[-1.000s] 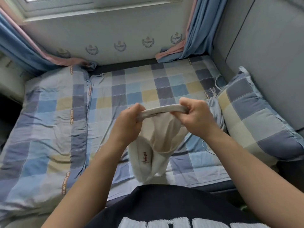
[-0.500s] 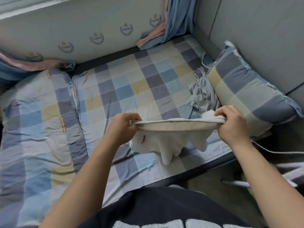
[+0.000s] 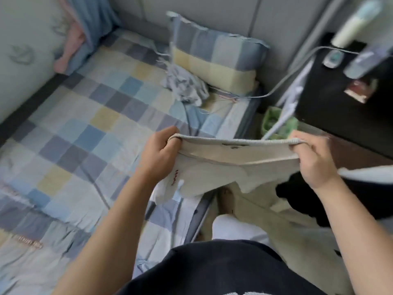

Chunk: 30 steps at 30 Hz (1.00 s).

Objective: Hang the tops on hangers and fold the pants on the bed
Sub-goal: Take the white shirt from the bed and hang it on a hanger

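A cream pair of pants [image 3: 214, 173] with a ribbed waistband and small red embroidery hangs in the air over the bed's right edge. My left hand [image 3: 161, 156] grips the waistband's left end, and my right hand [image 3: 314, 160] grips its right end, so the band is stretched taut between them. The legs hang bunched below. A crumpled grey-and-white garment [image 3: 185, 86] lies on the checked bed [image 3: 85, 128] beside the pillow.
A checked pillow [image 3: 214, 54] leans on the grey headboard. A dark nightstand [image 3: 331, 99] with small items and a white cable stands to the right, with a green bin [image 3: 274, 122] beside it. Curtains hang at the far left corner. My feet stand on the floor by the bed.
My hands have drawn farther apart, stretching the waistband wider. The view has swung right, so the pants now hang over the bed's edge and the nightstand has come into sight.
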Motion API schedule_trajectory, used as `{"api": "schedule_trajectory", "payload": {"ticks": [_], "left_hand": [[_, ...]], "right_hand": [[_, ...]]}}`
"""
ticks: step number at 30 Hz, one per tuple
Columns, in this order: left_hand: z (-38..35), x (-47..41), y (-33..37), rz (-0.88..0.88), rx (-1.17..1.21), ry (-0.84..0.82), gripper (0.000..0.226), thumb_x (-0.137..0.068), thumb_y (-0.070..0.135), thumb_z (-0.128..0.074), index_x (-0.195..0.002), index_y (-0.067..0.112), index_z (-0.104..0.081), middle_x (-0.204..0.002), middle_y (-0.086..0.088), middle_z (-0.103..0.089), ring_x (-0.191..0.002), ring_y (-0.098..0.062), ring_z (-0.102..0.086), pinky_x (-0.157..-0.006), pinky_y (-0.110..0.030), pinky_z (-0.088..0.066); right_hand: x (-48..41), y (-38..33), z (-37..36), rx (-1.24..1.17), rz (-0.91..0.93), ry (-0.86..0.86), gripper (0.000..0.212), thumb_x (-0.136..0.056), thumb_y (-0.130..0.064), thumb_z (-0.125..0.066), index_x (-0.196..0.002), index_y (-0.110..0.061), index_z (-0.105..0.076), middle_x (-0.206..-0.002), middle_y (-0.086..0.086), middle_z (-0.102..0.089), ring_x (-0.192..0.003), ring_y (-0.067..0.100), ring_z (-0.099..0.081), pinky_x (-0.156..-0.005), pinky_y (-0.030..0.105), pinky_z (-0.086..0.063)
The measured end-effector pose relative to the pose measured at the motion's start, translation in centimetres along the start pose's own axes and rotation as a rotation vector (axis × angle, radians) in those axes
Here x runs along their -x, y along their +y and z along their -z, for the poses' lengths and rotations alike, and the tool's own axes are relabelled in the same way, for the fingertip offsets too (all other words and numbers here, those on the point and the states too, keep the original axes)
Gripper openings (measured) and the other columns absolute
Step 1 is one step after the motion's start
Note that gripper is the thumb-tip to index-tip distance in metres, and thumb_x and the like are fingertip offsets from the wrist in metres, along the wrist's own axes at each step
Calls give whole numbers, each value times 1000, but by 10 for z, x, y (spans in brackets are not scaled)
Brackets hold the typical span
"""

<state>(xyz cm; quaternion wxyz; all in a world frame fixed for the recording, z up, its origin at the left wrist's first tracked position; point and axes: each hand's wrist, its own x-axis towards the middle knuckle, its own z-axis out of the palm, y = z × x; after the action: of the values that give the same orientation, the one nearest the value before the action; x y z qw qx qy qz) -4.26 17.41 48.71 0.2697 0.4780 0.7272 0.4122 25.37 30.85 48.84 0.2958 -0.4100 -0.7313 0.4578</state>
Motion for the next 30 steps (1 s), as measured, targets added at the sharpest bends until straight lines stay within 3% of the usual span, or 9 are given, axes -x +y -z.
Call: {"api": "schedule_trajectory", "payload": {"ticks": [4, 12, 16, 19, 22, 25, 30], "left_hand": [[-48, 8, 31, -144, 25, -177, 20, -84, 21, -44, -66, 14, -42, -57, 10, -37, -56, -7, -34, -54, -29, -27], [-186, 49, 117, -336, 18, -631, 24, -79, 29, -46, -72, 6, -51, -60, 6, -44, -59, -14, -39, -57, -33, -33], [-265, 88, 165, -435, 69, -802, 24, -94, 16, -49, -74, 2, -44, -65, 5, -42, -63, -14, -39, -60, -35, -34], [-326, 126, 207, -494, 101, -895, 25, -98, 16, -45, -74, 8, -44, -64, 13, -44, -61, -6, -39, -57, -21, -34], [-384, 165, 257, -511, 117, -955, 26, -98, 22, -42, -74, 14, -40, -61, 16, -44, -58, -4, -40, -55, -18, -34], [-437, 202, 312, -500, 163, -969, 24, -94, 25, -41, -74, 12, -42, -69, 7, -45, -66, -13, -43, -62, -32, -37], [-513, 248, 409, -512, 248, -936, 27, -95, 20, -41, -81, -2, -48, -76, -4, -50, -74, -20, -49, -71, -39, -42]], "right_hand": [[89, -1, 39, 20, -152, 234, 30, -85, -9, -41, -60, -16, -25, -60, -6, -25, -59, 16, -25, -56, 33, -18], [255, -1, 116, 128, -392, 821, 22, -78, -16, -45, -62, -9, -32, -61, -6, -27, -60, 11, -29, -54, 32, -20], [338, -5, 161, 179, -500, 1071, 25, -77, -22, -46, -67, -1, -39, -62, -1, -33, -60, 11, -33, -53, 31, -24], [393, -7, 196, 251, -539, 1222, 23, -82, -18, -48, -67, -1, -42, -58, 5, -32, -55, 19, -31, -53, 38, -25], [441, -5, 240, 273, -546, 1298, 24, -80, -20, -46, -63, -10, -32, -58, -6, -28, -56, 11, -27, -50, 30, -21], [484, 2, 291, 284, -530, 1343, 26, -82, -18, -47, -63, -21, -29, -55, -12, -24, -52, 5, -23, -46, 21, -17], [535, 8, 378, 356, -514, 1386, 33, -91, -8, -53, -64, -9, -34, -54, -11, -29, -52, 5, -27, -47, 21, -23]]}}
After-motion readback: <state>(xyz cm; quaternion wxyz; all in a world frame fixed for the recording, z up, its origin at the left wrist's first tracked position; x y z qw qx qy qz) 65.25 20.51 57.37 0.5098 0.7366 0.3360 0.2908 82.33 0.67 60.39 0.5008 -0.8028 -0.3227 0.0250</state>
